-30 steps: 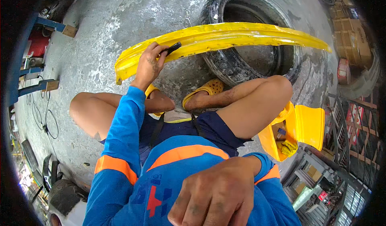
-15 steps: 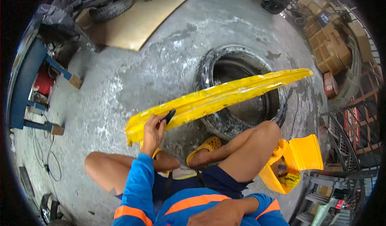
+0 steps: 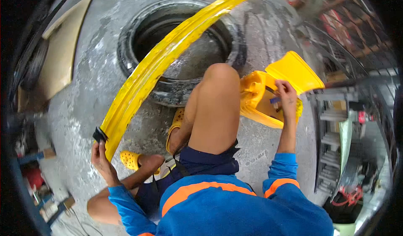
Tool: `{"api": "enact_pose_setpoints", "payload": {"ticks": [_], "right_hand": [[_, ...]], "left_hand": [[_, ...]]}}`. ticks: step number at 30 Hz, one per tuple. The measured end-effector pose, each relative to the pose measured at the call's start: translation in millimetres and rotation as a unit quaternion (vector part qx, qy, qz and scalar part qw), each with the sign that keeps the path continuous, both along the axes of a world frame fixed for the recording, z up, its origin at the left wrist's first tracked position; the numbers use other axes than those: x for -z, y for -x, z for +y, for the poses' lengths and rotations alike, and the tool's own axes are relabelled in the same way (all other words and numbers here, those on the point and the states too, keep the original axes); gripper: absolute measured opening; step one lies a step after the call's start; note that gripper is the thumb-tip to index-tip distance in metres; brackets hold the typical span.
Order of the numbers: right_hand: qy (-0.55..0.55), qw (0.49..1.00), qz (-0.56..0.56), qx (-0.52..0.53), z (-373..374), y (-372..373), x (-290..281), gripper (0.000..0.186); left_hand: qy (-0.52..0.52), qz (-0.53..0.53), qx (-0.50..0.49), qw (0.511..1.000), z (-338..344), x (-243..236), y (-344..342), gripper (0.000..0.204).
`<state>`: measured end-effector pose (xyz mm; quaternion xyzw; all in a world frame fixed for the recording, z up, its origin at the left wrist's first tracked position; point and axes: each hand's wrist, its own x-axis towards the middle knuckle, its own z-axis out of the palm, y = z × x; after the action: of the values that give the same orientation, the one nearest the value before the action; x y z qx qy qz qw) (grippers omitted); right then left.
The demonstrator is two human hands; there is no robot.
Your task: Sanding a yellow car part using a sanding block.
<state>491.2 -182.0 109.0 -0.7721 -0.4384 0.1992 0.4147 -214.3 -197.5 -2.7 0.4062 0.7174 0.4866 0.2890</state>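
Note:
A long, curved yellow strip [image 3: 161, 59] with a wet-looking, worn surface lies slanting across a tyre [image 3: 126, 53]. At its near end is my left hand [image 3: 100, 158], thumb and fingers pinching a small dark pad [image 3: 100, 135] beside the strip's edge. My right hand [image 3: 287, 96] is over the opening of a yellow plastic box [image 3: 262, 116] with its lid [image 3: 296, 72] swung back. The right fingers are bent together, and whatever they may hold is hidden. A small blue-and-white object [image 3: 275, 100] shows inside the box beside them.
Right of the box stands a grey rack-like structure [image 3: 331, 141]. A light board [image 3: 63, 55] lies on the floor at far left. Blue metal supports [image 3: 25, 159] and cables [image 3: 79, 223] are at lower left. My bent knee [image 3: 222, 74] rises between the strip and the box.
The view has turned right. My right hand has gone from my lap to the yellow box. My left hand, still with the dark pad, is now at the strip's near end.

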Motion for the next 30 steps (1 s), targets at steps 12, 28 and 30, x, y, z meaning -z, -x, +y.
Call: {"api": "enact_pose_setpoints", "payload": {"ticks": [12, 28, 30], "right_hand": [[0.041, 0.85, -0.4, -0.339, -19.8, -234.7, 308.4, 0.034], [0.055, 0.985, 0.15, 0.068, 21.7, 248.9, -242.8, 0.015], [0.038, 0.987, 0.153, 0.027, 33.0, 261.4, -242.3, 0.017]], "left_hand": [[-0.038, 0.423, 0.422, 0.801, 105.7, -296.0, -265.5, 0.021], [-0.202, 0.348, 0.554, 0.729, 108.8, -249.4, -299.5, 0.019], [-0.206, 0.347, 0.557, 0.726, 108.2, -245.8, -299.3, 0.019]]}}
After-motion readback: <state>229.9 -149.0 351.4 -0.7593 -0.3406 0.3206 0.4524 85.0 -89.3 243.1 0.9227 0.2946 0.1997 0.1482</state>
